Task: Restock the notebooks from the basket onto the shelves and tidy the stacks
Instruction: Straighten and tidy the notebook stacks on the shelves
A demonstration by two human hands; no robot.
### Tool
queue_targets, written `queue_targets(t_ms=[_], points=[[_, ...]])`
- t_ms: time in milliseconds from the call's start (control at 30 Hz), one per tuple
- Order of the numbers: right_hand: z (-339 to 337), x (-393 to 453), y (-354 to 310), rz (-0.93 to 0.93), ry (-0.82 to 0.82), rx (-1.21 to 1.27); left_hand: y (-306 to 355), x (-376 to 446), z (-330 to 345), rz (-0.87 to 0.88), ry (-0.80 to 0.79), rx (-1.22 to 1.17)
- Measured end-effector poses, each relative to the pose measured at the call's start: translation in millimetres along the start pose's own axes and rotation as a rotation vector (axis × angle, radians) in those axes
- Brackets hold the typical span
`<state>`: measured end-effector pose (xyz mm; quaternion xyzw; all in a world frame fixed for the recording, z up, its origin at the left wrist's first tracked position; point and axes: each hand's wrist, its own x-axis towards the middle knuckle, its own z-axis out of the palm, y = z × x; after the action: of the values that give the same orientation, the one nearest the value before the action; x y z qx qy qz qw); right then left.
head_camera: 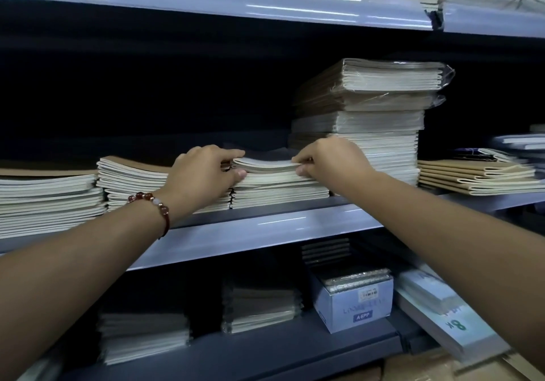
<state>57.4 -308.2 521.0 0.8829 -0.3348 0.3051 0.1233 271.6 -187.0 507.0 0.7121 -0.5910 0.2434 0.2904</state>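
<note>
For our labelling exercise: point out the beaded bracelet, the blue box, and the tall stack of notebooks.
beaded bracelet (160,207), head view, on a red bead at the wrist.
blue box (354,307), head view, on its front face.
tall stack of notebooks (383,127), head view, on the page edges.

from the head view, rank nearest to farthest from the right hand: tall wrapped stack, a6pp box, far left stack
From the right hand:
1. tall wrapped stack, just behind it, to its right
2. A6PP box, shelf below
3. far left stack, left end, same shelf
</note>
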Motion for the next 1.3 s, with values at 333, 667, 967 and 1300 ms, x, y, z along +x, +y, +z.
queue_targets(t_ms=[333,667,967,1300], points=[[0,4,-1,0.02,-0.035,0.046,0,4,6,-0.054,0.021,0.025],[7,-2,-10,0.109,-0.03,0.083,7,-16,5,0.029,-0.029,0.244],[23,-15,-24,0.048,0.007,0.087,-1,-16,8,0.0,0.057,0.338],[30,-9,-99,-0.119,0.085,0.053,-31,-26,-18,0.149,-0.024,0.377]])
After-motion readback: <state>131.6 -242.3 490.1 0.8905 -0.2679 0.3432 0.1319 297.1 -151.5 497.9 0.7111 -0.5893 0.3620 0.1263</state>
